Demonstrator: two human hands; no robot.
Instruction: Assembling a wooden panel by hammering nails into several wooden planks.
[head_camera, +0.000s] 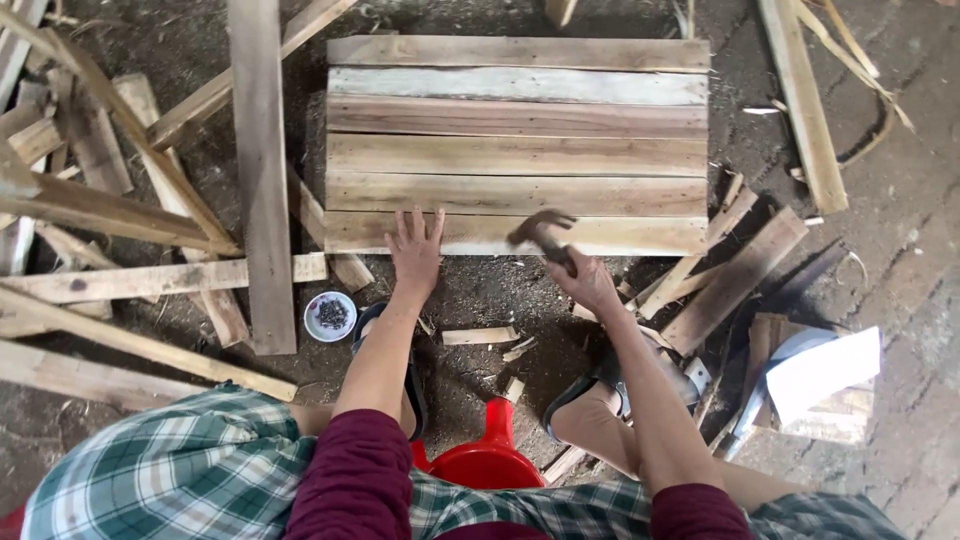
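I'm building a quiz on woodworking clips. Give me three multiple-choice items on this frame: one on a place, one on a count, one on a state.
1. Where is the small white bowl?
A. On the panel
B. On the ground, left of the left hand
C. On the red stool

2. How many boards make up the panel?
A. Three
B. Six
C. Ten

3. What is the right hand doing?
A. Gripping a hammer
B. Lying flat and empty
C. Holding a saw

Answers:
1 B: the bowl sits on the ground left of the left hand.
2 B: six boards show side by side in the panel.
3 A: the right hand is closed on the hammer, blurred over the nearest board.
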